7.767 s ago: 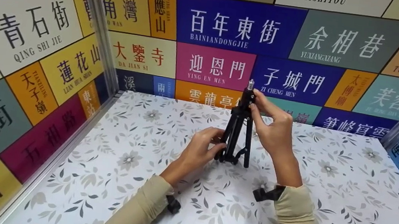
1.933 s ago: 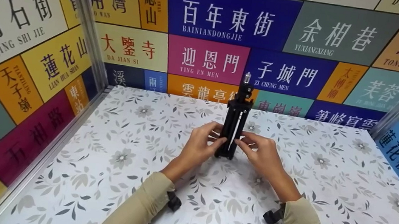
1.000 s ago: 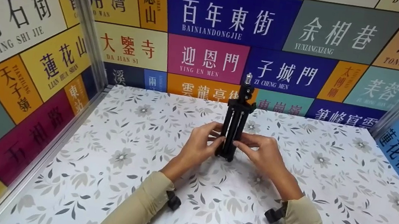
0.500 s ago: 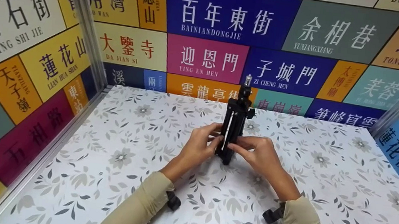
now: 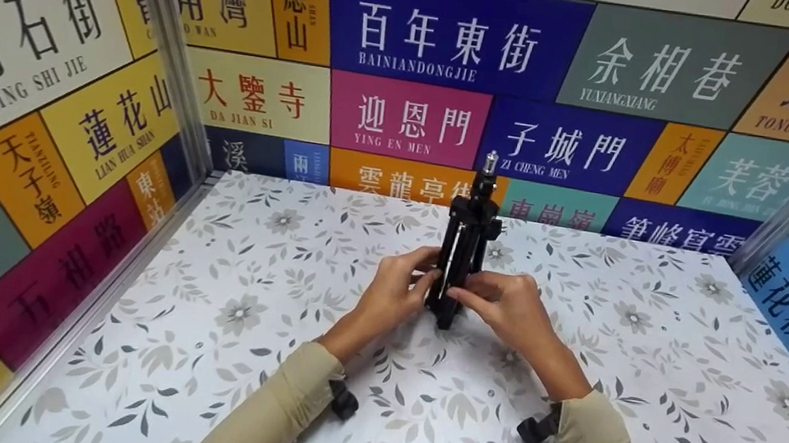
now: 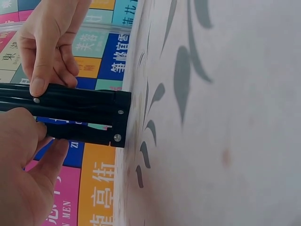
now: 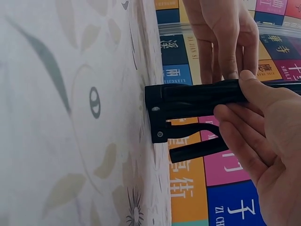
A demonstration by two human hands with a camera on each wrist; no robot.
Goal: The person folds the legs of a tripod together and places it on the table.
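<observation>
A small black tripod stand (image 5: 467, 239) is upright on the table, with a silver stud (image 5: 490, 162) on top and a knob (image 5: 495, 228) on its right side. My left hand (image 5: 398, 282) pinches its lower part from the left between thumb and fingers. From the right, my right hand (image 5: 512, 304) grips the lower part too, its thumb across the front. Both hands show in the left wrist view, on either side of the legs (image 6: 80, 101). In the right wrist view one leg (image 7: 195, 149) stands slightly away from the foot bracket (image 7: 157, 113).
The table (image 5: 232, 382) has a white cover printed with grey leaves and flowers. Behind it rises a wall (image 5: 462, 42) of coloured panels with lettering. Clear corner strips stand at left and right. A black wrist camera (image 5: 539, 426) sits at the right cuff.
My right hand has come down from the stand's upper collar to its lower part. The stand has been turned about its upright axis, and one leg has come slightly apart from the others.
</observation>
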